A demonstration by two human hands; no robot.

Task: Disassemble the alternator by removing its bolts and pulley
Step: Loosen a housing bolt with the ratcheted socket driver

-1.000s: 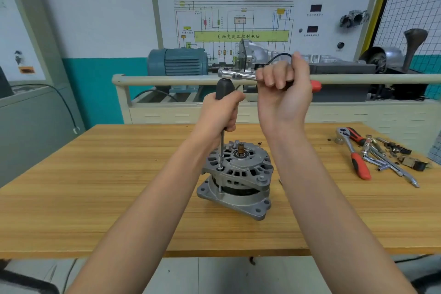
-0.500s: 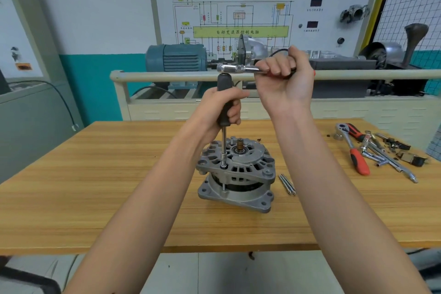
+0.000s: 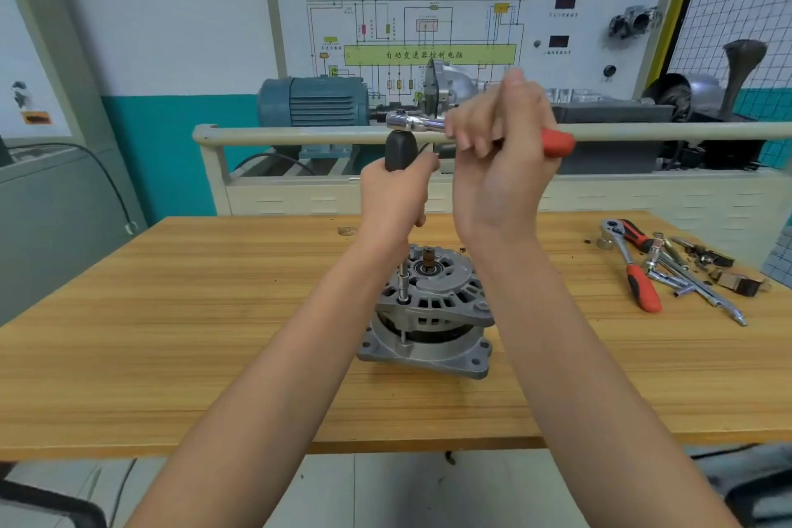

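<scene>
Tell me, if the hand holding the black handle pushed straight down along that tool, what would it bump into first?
Probably the alternator: the left hand grips a driver whose shaft runs down onto the grey top housing, near its left edge.

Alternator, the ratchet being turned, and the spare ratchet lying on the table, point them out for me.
alternator (image 3: 433, 304): head view, on the finned top housing.
ratchet being turned (image 3: 413, 123): head view, on its chrome head.
spare ratchet (image 3: 643, 289): head view, on its red grip, at the table's right.

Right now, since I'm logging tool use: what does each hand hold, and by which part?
Left hand grips the driver's black handle; right hand grips the ratchet by its red-ended handle.
</scene>
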